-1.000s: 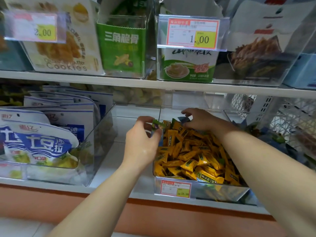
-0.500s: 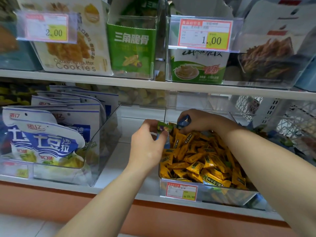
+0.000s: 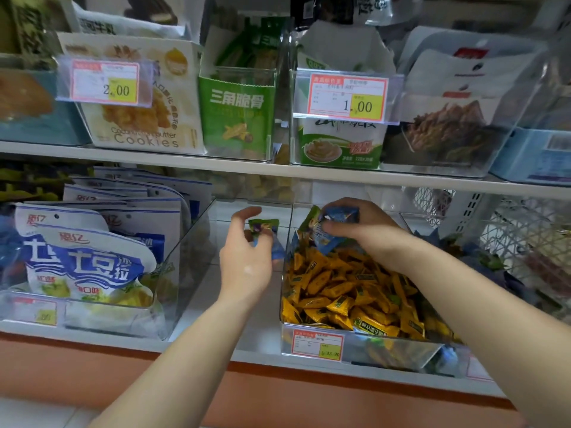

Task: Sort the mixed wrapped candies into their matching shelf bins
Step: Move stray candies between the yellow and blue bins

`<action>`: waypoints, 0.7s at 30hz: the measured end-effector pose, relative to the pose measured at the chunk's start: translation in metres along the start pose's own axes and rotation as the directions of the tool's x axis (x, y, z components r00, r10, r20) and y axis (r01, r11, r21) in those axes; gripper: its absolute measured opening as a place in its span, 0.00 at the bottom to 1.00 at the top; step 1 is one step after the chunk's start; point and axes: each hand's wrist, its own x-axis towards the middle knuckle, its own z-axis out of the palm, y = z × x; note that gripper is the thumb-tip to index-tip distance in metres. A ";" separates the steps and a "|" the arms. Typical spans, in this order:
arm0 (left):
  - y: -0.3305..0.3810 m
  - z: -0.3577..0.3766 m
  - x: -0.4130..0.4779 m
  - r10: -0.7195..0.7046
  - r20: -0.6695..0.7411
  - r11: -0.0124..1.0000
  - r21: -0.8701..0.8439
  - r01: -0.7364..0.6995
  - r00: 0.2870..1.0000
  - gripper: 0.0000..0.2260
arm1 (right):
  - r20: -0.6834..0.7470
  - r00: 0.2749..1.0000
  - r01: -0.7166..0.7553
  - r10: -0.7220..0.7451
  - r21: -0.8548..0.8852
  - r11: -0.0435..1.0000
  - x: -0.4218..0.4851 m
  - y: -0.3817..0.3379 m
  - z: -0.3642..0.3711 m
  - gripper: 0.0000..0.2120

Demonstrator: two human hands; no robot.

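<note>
Pinching a blue foil-wrapped candy [image 3: 341, 215] and a green-wrapped candy [image 3: 311, 220] between thumb and curled fingers, the right hand [image 3: 367, 233] sits at the back of a clear plastic bin [image 3: 401, 347], just above the heap of yellow wrapped candies [image 3: 355, 291] that fills it. Beside that bin, over the bare white shelf [image 3: 262, 329], the left hand [image 3: 247, 267] has its fingers curled round a small clutch of green and blue wrapped candies [image 3: 262, 231], with the thumb lifted clear. Both hands thus carry odd-coloured pieces while the yellow ones lie in their own bin, so the step in hand looks to be the picking-out of strays, with more perhaps buried in the heap. What comes next calls for lifting the right hand free without dragging yellow pieces over the rim, then carrying each colour to its match. The neighbouring bin [image 3: 482, 257] on the right seems to hold dark blue and green pieces, but it is dim and its contents cannot be told for certain, so the wrappers want checking before any drop.
</note>
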 end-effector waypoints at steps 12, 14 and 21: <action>0.022 0.006 -0.018 -0.094 0.186 0.970 -0.202 0.132 0.978 0.10 | 0.015 0.998 -0.066 0.065 0.340 0.938 -0.025 -0.010 0.067 0.12; 0.022 0.001 -0.016 -0.101 0.159 0.969 -0.210 0.133 0.982 0.11 | 0.064 0.993 -0.112 0.094 0.410 0.905 -0.024 -0.012 0.066 0.11; 0.023 -0.009 -0.007 -0.203 0.178 0.918 -0.308 0.250 0.963 0.08 | -0.067 0.994 -0.072 0.092 0.251 0.965 -0.022 -0.009 0.064 0.08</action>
